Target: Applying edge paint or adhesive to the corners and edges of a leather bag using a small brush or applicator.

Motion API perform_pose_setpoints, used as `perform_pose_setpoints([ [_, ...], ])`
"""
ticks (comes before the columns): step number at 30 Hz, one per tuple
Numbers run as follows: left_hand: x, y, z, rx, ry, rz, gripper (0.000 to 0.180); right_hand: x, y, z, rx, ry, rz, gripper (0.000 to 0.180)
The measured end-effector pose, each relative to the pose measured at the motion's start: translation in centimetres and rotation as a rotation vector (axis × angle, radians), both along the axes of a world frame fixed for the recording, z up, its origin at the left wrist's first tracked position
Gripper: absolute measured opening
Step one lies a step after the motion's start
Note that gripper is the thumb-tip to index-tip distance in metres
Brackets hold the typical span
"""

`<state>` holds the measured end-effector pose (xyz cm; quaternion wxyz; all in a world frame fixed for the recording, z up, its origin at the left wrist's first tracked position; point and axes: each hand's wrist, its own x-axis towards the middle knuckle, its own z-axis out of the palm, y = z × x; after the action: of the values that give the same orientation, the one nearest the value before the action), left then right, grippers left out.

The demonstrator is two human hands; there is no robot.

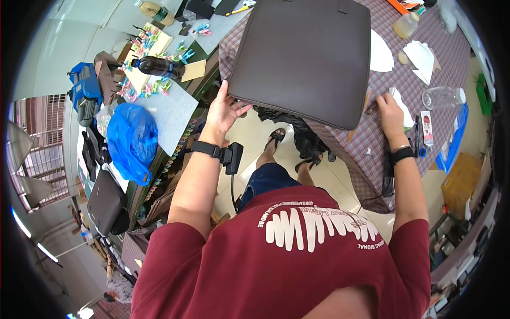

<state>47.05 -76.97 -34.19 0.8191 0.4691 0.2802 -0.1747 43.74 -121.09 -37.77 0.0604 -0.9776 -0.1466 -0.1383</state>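
Note:
A flat dark brown leather bag [303, 61] lies on the checked cloth, its near part jutting past the table edge over the floor. My left hand [226, 111] holds its near left corner, thumb at the side edge and fingers partly under it. To the right of the bag, my right hand [390, 112] rests on the cloth with its fingers curled down. Whatever those fingertips pinch is hidden. A crumpled white piece [402, 109], paper or cloth, lies against that hand.
Right of my hand stand a clear jar [443, 98], a white tube [427, 129] and a pen [417, 130]. A glue bottle [406, 25] is farther back. The left table carries a dark bottle [156, 67], several colored clips [151, 42] and a blue plastic bag [132, 141].

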Motion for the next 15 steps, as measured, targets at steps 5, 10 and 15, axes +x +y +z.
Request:
perform_pose_setpoints([
  [5,-0.9,-1.0,3.3,0.122,-0.08,0.016,0.064,-1.9,-0.8,4.1,0.513,-0.219,-0.274,0.018],
  [10,-1.7,-4.2,8.9,0.309,-0.157,-0.02,0.06,-7.7,-4.7,9.0,0.956,-0.269,-0.5,0.014],
  [15,-1.7,-6.7,13.1,0.683,-0.267,-0.301,0.071,-13.5,-7.8,9.1,1.291,-0.422,-0.776,0.019],
])
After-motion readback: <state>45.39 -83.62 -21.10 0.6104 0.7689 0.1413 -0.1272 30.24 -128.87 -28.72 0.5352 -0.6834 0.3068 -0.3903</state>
